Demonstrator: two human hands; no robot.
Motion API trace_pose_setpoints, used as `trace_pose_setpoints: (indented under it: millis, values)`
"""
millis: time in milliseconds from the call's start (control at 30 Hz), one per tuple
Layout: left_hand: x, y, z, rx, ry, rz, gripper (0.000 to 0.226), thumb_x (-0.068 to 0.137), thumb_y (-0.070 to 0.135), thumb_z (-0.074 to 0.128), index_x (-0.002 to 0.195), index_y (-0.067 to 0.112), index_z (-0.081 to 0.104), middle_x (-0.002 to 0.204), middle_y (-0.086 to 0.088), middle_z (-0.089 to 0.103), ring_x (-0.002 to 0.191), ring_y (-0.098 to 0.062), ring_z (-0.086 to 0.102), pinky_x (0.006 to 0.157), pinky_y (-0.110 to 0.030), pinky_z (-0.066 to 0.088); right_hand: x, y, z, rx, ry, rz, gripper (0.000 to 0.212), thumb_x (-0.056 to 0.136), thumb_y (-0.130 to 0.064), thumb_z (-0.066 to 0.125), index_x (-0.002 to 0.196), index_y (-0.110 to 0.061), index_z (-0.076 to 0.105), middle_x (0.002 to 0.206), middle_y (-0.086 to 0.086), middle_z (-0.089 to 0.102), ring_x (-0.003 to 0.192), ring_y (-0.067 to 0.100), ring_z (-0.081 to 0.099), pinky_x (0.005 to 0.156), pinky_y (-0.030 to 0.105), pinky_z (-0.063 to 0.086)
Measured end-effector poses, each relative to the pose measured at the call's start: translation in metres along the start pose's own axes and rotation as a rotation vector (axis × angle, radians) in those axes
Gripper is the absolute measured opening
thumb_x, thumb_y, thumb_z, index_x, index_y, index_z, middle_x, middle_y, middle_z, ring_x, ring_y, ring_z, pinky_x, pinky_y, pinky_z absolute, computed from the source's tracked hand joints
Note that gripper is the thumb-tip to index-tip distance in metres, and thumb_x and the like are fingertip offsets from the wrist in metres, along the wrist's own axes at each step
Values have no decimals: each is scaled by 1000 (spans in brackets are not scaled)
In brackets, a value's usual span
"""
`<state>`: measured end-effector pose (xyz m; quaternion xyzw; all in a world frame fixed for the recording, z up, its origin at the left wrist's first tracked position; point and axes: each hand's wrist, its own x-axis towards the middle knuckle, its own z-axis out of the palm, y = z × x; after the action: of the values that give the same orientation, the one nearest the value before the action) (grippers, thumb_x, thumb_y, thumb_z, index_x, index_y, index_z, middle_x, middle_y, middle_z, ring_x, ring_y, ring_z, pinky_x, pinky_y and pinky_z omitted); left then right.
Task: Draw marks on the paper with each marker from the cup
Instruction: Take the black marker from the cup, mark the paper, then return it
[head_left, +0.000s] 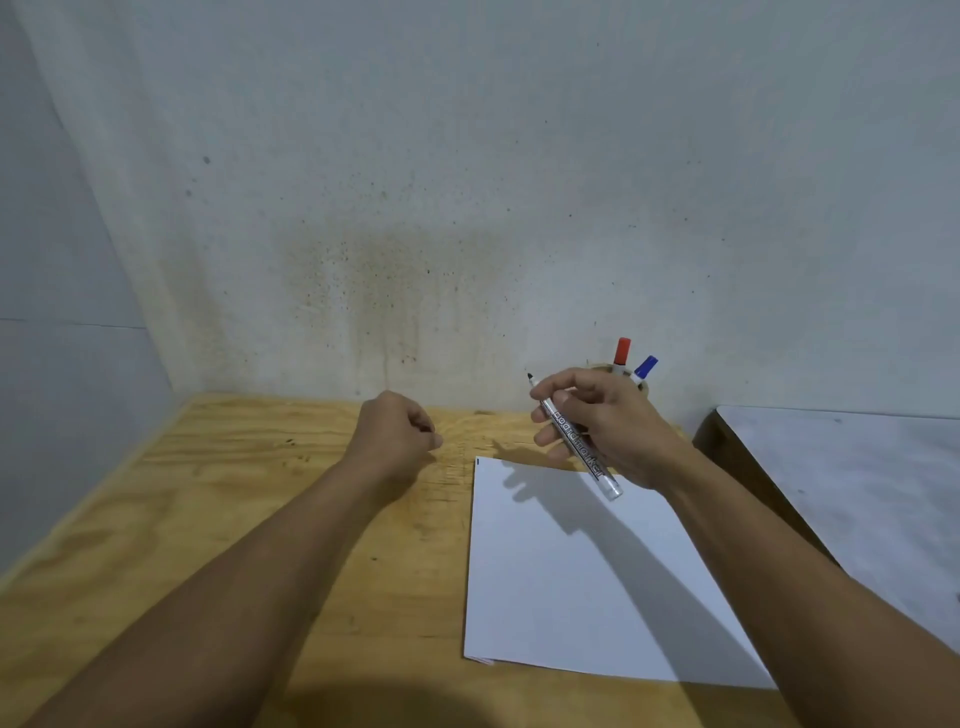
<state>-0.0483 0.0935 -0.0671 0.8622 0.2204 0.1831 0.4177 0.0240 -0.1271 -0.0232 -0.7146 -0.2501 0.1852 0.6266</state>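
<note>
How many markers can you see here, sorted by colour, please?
Black marker, uncapped, in the right hand: 1
Red-capped marker, in the cup: 1
Blue-capped marker, in the cup: 1
Total: 3

Stained grey wall (467, 182); plywood table (234, 519); white surface (857, 493) at right.

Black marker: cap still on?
No: the black marker in the right hand shows its bare tip pointing up.
</note>
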Motion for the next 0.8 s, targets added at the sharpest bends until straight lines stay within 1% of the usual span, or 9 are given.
trace_pose_setpoints:
  millis: [100,233,333,400,500,533,600,700,800]
  values:
    - [3,-14,8,165,-44,14,9,69,9,78,76,6,73,82,-9,71,76,-17,62,65,-24,44,1,7,3,359,-33,113,28,99,6,40,110,3,66,86,21,67,70,25,68,62,34,62]
    - [8,-24,16,205,-61,35,17,72,13,77,86,3,73,91,-14,72,78,-17,59,70,-25,44,3,22,8,575,-62,90,36,82,7,61,119,4,60,82,17,63,69,22,66,66,31,63]
    - [7,-30,23,222,-39,49,40,70,19,79,106,5,66,109,-14,67,90,-21,60,78,-29,48,9,34,16,505,47,76,26,88,2,62,114,2,64,75,13,59,62,17,63,58,27,60]
    - [-3,-31,26,210,69,70,59,72,21,76,123,9,50,124,-9,54,106,-24,56,87,-36,48,14,42,24,421,153,91,20,91,-8,64,108,2,68,74,10,60,60,15,61,55,24,57]
    - [-25,-29,29,282,225,397,37,77,20,67,109,13,51,106,-4,56,91,-18,55,74,-33,49,22,52,36,356,239,103,22,88,-11,69,98,8,70,79,13,67,64,16,66,55,24,59]
    - [-31,-29,30,303,202,509,28,78,22,66,102,13,55,98,-3,58,84,-17,54,72,-34,49,24,55,39,335,252,102,18,87,-8,71,93,8,70,79,16,68,66,19,68,56,25,60]
    - [-37,-30,32,321,83,608,24,78,30,65,95,13,63,92,-2,61,84,-18,55,74,-36,49,28,60,45,271,276,86,9,82,0,74,84,6,69,78,19,69,69,25,69,62,29,63]
    - [-35,-37,38,395,-75,599,38,75,45,63,97,15,70,103,0,65,98,-19,54,83,-38,45,33,65,50,131,320,65,19,73,4,80,86,9,66,76,20,69,71,28,71,73,39,62]
    - [-34,-43,40,407,-120,573,45,74,51,61,100,17,73,109,0,67,101,-19,55,86,-38,44,35,70,54,27,322,52,20,73,0,80,83,8,65,80,26,72,75,35,74,73,45,61]
